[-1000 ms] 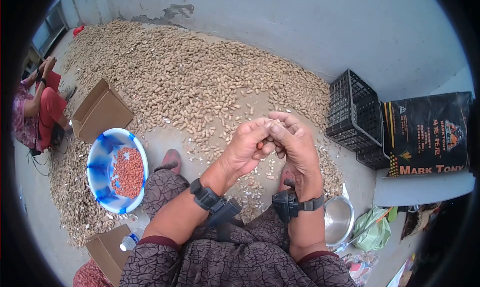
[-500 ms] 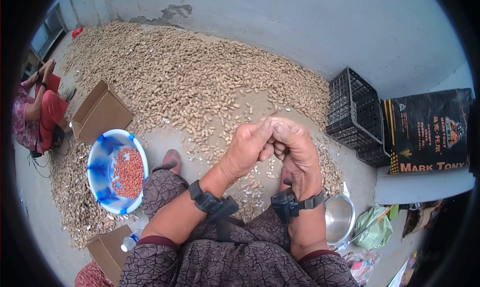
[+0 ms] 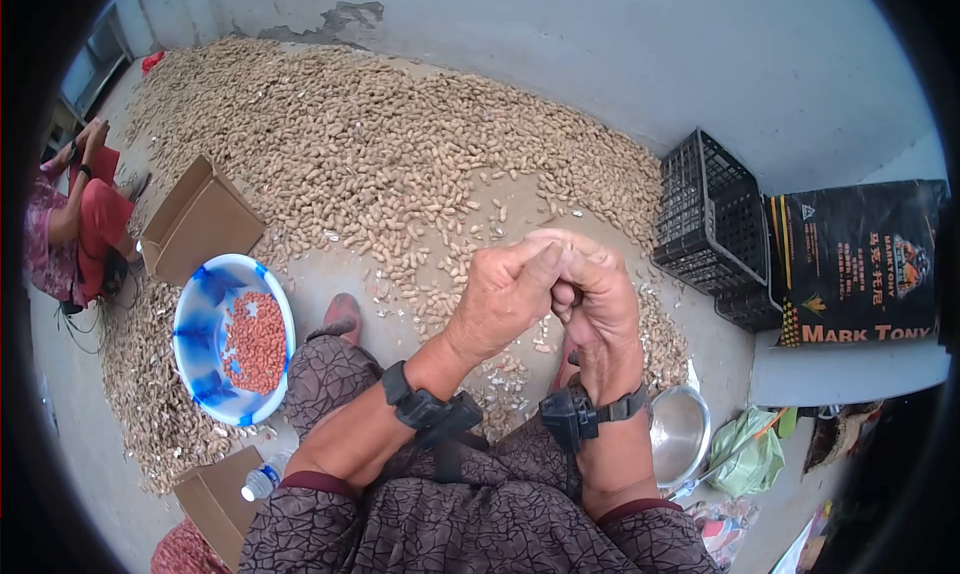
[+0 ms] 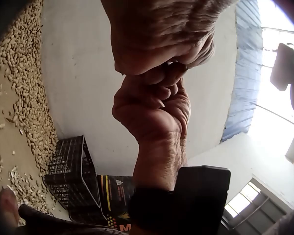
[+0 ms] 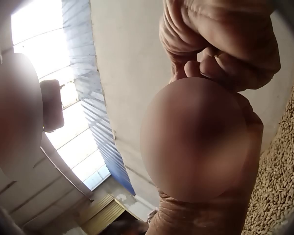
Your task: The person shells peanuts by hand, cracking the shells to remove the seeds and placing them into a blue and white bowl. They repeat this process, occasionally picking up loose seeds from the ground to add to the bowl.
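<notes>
In the head view, the left hand (image 3: 506,286) and right hand (image 3: 598,279) meet in front of the lap, thumb tips side by side and fingers curled in. Together they pinch a peanut, which the thumbs and fingers hide now. From the left wrist view, the right hand (image 4: 154,110) sits against the left hand (image 4: 161,36), fingertips pressed together. The right wrist view has the left hand (image 5: 225,39) touching the right, part of which is blurred. Left of the knee stands a blue-and-white basin (image 3: 190,349) with reddish shelled peanuts (image 3: 256,344) in it.
A wide heap of unshelled peanuts (image 3: 350,144) spreads along the wall. Black crates (image 3: 705,214) and a black sack (image 3: 860,264) are at the right, with a metal bowl (image 3: 678,439) nearer. Cardboard boxes (image 3: 205,224) flank the basin; another person (image 3: 85,214) sits far left.
The hands have closed in tighter, thumbs drawn together and the left hand turned slightly inward. A reddish kernel seen by the left fingers one second ago is now hidden.
</notes>
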A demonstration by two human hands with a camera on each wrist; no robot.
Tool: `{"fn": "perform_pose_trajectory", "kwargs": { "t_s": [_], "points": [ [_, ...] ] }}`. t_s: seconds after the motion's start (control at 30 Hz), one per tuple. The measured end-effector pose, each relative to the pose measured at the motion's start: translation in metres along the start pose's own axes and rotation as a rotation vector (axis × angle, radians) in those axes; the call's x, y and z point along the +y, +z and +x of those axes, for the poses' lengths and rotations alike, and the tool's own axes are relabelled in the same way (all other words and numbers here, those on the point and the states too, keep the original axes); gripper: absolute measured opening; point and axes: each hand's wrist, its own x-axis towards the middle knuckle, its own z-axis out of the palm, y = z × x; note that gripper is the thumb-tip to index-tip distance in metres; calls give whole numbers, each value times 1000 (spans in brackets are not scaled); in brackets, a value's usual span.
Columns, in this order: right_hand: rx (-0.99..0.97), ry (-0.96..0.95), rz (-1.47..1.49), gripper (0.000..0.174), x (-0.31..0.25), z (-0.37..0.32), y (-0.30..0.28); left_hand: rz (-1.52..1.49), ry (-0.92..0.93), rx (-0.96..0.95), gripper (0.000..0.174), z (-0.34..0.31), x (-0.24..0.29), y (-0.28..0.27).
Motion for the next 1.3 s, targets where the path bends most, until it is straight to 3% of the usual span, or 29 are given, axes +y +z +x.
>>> {"fn": "perform_pose_trajectory", "kwargs": {
  "t_s": [0.13, 0.3, 0.43, 0.57, 0.83, 0.97, 1.07, 1.13, 1.3],
  "points": [
    [-20, -16, 19, 34, -1, 1, 2, -126, -45, -39, 27, 2, 7, -1],
    [-64, -47, -163, 32, -4, 0, 5, -127, -42, -13, 28, 3, 6, -1],
    [-107, 14, -43, 28, -8, -2, 8, -156, -88, -6, 33, 0, 13, 0],
    [-44, -52, -79, 23, -3, -4, 10, 5, -38, -34, 38, -2, 13, 0],
    [-36, -67, -110, 19, -2, -2, 8, -268, -147, -57, 36, 2, 11, -3],
    [74, -41, -240, 20, -7, -3, 9, -347, -175, -50, 33, 6, 3, -7],
    [134, -88, -314, 19, -13, -3, 13, -232, -71, 85, 26, 8, 2, 4],
    [176, -98, -387, 16, -15, -3, 12, 202, 174, 131, 22, 8, -2, 6],
    [138, -46, -282, 14, -11, 2, 7, 329, 190, 166, 19, 4, -3, 6]
  ]
}}
